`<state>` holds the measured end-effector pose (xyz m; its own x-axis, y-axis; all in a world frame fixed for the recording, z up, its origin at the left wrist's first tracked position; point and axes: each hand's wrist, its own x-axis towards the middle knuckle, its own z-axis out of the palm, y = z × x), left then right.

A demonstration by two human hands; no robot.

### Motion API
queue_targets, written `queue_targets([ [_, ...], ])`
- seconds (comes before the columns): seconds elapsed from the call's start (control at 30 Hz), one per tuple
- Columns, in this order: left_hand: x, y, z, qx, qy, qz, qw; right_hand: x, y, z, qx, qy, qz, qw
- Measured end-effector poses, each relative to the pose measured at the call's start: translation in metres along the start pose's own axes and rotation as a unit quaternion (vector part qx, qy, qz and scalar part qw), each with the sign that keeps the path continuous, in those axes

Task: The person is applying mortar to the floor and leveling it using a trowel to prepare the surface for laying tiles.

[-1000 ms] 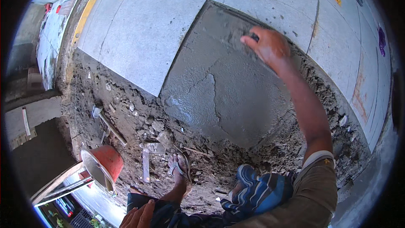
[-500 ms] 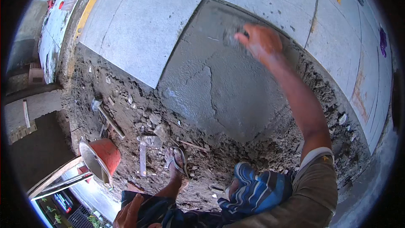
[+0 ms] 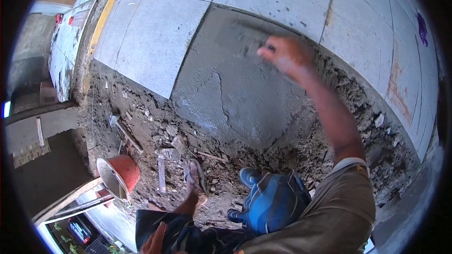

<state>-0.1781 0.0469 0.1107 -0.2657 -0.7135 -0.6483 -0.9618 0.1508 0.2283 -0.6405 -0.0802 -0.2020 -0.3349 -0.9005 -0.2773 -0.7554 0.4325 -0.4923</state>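
Note:
My right hand reaches over a bed of wet grey mortar, fingers closed on a trowel. The trowel is smeared by motion and nearly the mortar's colour, so its outline is hard to make out. It lies at the far part of the bed, close to the tile edge. A crack runs through the middle of the mortar. At the lower left my left hand rests on my knee over dark shorts, holding nothing, its fingers stretched out.
Pale floor tiles border the mortar left and far. A yellow level lies at far left. On the rubble stand a hammer, another hammer-like tool and a tilted red bucket. My sandalled foot is nearby.
The view has shifted slightly. My right hand and the trowel have moved a little toward me over the mortar. My left hand stays on my knee.

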Motion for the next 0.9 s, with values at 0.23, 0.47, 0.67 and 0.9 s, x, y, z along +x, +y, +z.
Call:
queue_targets([
  [0.23, -0.007, -0.011, 0.007, -0.012, 0.019, 0.019, 1.0, -0.012, 0.087, -0.051, 0.031, 0.02, 0.001, 0.999],
  [0.47, 0.016, -0.052, 0.031, 0.056, -0.012, 0.068, 0.996, -0.011, 0.121, -0.073, 0.04, -0.016, 0.014, 0.999],
  [0.67, 0.017, -0.068, 0.054, -0.015, -0.066, -0.052, 0.996, -0.001, 0.141, -0.09, -0.005, -0.031, 0.031, 0.999],
  [0.9, 0.031, -0.082, 0.092, -0.003, -0.037, -0.02, 0.999, 0.032, 0.122, -0.084, 0.013, -0.056, 0.022, 0.998],
])
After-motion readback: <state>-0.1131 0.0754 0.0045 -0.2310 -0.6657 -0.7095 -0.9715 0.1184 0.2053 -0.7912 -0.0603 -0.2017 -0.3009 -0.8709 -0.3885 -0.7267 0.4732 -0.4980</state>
